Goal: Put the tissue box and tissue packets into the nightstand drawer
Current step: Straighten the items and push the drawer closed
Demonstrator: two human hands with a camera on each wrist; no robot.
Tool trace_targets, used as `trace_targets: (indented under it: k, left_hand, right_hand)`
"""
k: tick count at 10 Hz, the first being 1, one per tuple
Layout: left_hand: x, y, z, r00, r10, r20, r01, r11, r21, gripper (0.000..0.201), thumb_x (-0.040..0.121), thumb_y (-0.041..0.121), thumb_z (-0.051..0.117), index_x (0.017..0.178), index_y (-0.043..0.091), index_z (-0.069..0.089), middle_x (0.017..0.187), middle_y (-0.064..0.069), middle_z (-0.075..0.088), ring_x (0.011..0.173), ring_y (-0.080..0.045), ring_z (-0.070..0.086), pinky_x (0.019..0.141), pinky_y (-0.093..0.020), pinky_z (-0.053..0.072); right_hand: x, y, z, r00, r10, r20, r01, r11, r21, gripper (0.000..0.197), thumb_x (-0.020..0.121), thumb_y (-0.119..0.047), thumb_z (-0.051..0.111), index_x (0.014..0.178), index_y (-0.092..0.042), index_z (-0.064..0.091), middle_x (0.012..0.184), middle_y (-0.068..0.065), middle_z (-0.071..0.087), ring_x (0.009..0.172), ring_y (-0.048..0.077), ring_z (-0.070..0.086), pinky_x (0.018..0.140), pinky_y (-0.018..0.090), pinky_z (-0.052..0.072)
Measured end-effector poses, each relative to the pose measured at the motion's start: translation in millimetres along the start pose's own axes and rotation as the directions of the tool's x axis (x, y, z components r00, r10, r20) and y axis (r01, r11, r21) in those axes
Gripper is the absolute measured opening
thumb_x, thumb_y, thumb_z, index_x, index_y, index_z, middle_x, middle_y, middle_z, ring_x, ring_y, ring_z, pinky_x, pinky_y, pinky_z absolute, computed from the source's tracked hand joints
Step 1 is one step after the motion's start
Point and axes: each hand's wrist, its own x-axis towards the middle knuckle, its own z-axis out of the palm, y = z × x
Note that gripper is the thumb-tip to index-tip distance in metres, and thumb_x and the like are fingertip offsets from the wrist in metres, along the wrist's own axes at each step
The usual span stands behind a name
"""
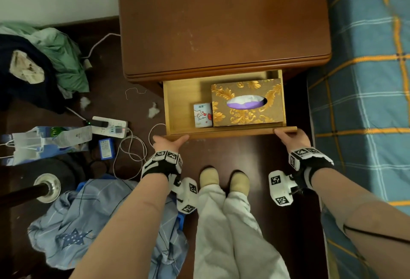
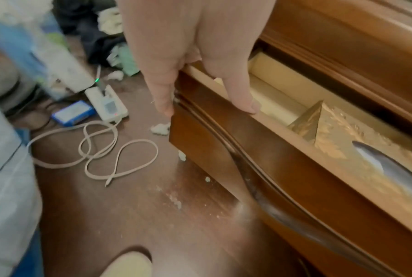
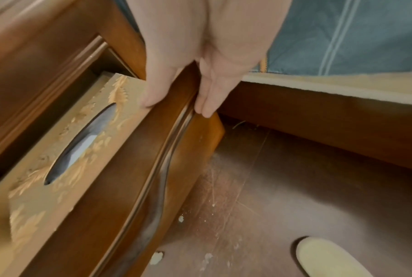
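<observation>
The nightstand has its drawer pulled partly out. Inside lies a gold floral tissue box on the right, with a small white tissue packet against its left side. My left hand pinches the left end of the drawer front. In the left wrist view that hand has its thumb on the top rim and its fingers down the outer face. My right hand pinches the right end the same way, close to the tissue box.
A bed with a blue plaid cover stands tight against the right. On the floor to the left lie a power strip, looped cables, heaped clothes and a lamp-stand base. My slippered feet stand before the drawer.
</observation>
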Motion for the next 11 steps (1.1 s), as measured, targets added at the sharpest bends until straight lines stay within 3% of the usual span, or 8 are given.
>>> trace_targets:
  k: [3,4,5,6,7,9,10,11]
  left_hand:
    - [5,0,8,0.995,0.054,-0.087,-0.068,0.984,-0.165,0.080,0.073,0.031,0.078,0.130,-0.007,0.038,0.134,-0.023,0.052,0.125,-0.035,0.050,0.102,-0.042,0.041]
    - [14,21,6,0.989,0.104,-0.108,-0.126,0.967,-0.220,0.082,0.073,0.029,0.078,0.134,-0.006,0.037,0.136,-0.021,0.052,0.127,-0.033,0.050,0.105,-0.039,0.040]
    - [22,54,5,0.986,0.110,-0.122,-0.135,0.967,-0.218,0.085,0.077,0.033,0.074,0.141,-0.004,0.031,0.145,-0.020,0.044,0.135,-0.032,0.042,0.111,-0.040,0.035]
    - [33,93,3,0.994,0.053,-0.091,-0.074,0.967,-0.245,0.091,0.080,0.039,0.069,0.147,-0.001,0.021,0.152,-0.017,0.034,0.141,-0.028,0.034,0.115,-0.038,0.030]
    - [41,124,2,1.000,0.026,0.002,-0.025,0.975,-0.223,0.074,0.085,0.042,0.062,0.140,-0.001,0.037,0.144,-0.016,0.047,0.134,-0.028,0.045,0.111,-0.035,0.036]
    - [28,128,17,0.978,0.198,0.067,-0.184,0.968,-0.170,0.062,0.092,0.020,0.057,0.145,0.004,0.029,0.148,-0.011,0.043,0.138,-0.026,0.039,0.112,-0.032,0.029]
    - [26,109,15,0.944,0.310,0.111,-0.300,0.949,-0.095,0.065,0.092,0.013,0.055,0.149,0.008,0.023,0.148,-0.015,0.042,0.136,-0.030,0.041,0.111,-0.036,0.034]
    - [22,93,-5,0.922,0.351,0.165,-0.363,0.931,0.045,0.052,0.094,0.009,0.050,0.143,0.011,0.036,0.134,-0.018,0.056,0.123,-0.033,0.053,0.102,-0.035,0.042]
  right_hand:
    - [-3,-23,23,0.989,0.094,-0.112,-0.036,0.900,0.434,0.061,0.079,-0.024,0.070,0.133,-0.005,0.047,0.122,0.012,0.065,0.108,0.023,0.062,0.091,0.030,0.045]
    - [13,-51,22,0.992,0.095,-0.089,-0.054,0.921,0.385,0.045,0.080,-0.030,0.068,0.113,-0.001,0.060,0.091,0.005,0.066,0.076,0.018,0.060,0.061,0.018,0.041]
    - [22,-82,21,0.995,0.024,-0.095,0.005,0.955,0.298,0.040,0.083,-0.032,0.065,0.110,-0.002,0.064,0.090,0.007,0.062,0.077,0.020,0.058,0.053,0.017,0.037]
    - [36,-108,29,0.993,-0.035,-0.110,0.070,0.940,0.334,0.056,0.083,-0.021,0.066,0.133,-0.004,0.047,0.127,0.010,0.061,0.118,0.024,0.056,0.096,0.027,0.044]
    - [42,-127,35,0.996,-0.055,-0.069,0.079,0.907,0.414,0.056,0.086,-0.004,0.058,0.139,-0.007,0.040,0.137,0.011,0.055,0.128,0.024,0.051,0.109,0.031,0.039]
    - [43,-135,32,0.987,-0.091,0.129,-0.010,0.780,0.626,0.057,0.095,0.003,0.037,0.147,-0.017,0.025,0.146,0.014,0.044,0.130,0.031,0.047,0.099,0.040,0.048]
    - [31,-146,29,0.977,-0.064,0.202,-0.042,0.875,0.482,0.048,0.097,-0.011,0.040,0.144,-0.010,0.029,0.139,0.013,0.052,0.115,0.029,0.059,0.092,0.040,0.049]
    - [3,-158,8,0.915,-0.089,0.394,-0.008,0.971,0.239,0.033,0.100,-0.021,0.033,0.115,-0.006,0.057,0.097,0.003,0.075,0.074,0.010,0.062,0.067,0.026,0.045]
